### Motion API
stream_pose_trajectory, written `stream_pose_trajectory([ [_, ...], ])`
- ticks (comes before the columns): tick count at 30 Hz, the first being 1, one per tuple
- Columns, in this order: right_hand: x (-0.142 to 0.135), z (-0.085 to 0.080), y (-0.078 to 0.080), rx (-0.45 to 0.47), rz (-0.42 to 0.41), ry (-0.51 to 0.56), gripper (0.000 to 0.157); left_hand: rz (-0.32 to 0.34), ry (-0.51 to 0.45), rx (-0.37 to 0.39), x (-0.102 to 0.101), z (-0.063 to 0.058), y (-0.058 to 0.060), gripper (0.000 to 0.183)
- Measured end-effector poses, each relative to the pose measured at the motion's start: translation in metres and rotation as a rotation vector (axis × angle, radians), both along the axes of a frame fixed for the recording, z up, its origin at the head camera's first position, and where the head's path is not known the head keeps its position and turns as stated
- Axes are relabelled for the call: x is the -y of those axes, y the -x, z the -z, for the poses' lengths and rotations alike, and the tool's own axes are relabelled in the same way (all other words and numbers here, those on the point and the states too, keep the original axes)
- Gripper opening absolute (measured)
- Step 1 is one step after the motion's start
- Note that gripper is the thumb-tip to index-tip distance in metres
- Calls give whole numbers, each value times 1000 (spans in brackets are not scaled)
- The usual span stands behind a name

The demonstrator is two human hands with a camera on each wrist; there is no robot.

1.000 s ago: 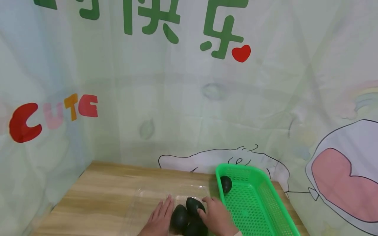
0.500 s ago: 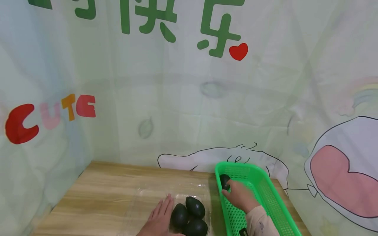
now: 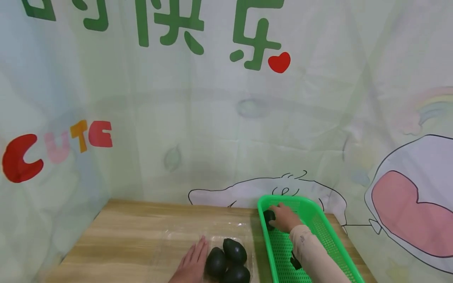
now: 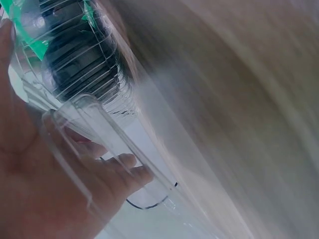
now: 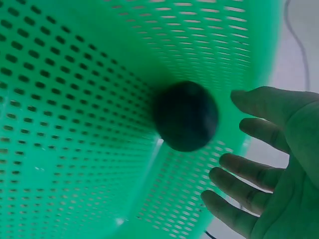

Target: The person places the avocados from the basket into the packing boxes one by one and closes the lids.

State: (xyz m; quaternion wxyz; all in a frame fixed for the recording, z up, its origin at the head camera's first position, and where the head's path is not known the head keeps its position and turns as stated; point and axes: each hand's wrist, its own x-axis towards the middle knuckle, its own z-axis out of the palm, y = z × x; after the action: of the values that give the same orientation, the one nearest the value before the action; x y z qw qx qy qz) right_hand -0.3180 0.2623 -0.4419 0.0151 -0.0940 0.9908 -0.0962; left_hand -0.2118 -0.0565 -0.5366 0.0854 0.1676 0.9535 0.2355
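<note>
Three dark avocados (image 3: 234,251) sit together in a clear plastic clamshell box (image 3: 226,227) on the table. My left hand (image 3: 192,261) rests with straight fingers at the box's left side, beside the avocados. In the left wrist view, the clear rim (image 4: 107,124) crosses in front of that hand. My right hand (image 3: 284,218) reaches inside the green basket, close to a lone dark avocado (image 3: 269,220) at its far left corner. The right wrist view shows spread fingers, thumb toward this avocado (image 5: 187,117), with a gap between them.
The green perforated basket (image 3: 336,241) has raised walls and stands at the table's right, near the back. Bare wooden table (image 3: 116,239) extends left of the box. A printed curtain (image 3: 212,125) hangs right behind the table.
My right hand has left the avocados in the box and moved right into the basket, to the lone avocado. My left hand has stayed at the box.
</note>
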Motion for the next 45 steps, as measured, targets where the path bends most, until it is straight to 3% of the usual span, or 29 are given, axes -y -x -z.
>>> stream_pose_trajectory([
  [10, 1, 33, 19, 10, 42, -25, 52, -6, 12, 31, 2, 0, 0, 131],
  [22, -7, 53, 30, -21, 69, -37, 56, 1, -29, -52, 2, -2, -5, 128],
  [34, -21, 73, 23, -75, 124, 55, 64, 0, -36, -166, 4, 3, -9, 120],
  [45, -33, 86, 21, -203, 76, 59, 60, 7, -10, -94, 4, 1, -7, 128],
])
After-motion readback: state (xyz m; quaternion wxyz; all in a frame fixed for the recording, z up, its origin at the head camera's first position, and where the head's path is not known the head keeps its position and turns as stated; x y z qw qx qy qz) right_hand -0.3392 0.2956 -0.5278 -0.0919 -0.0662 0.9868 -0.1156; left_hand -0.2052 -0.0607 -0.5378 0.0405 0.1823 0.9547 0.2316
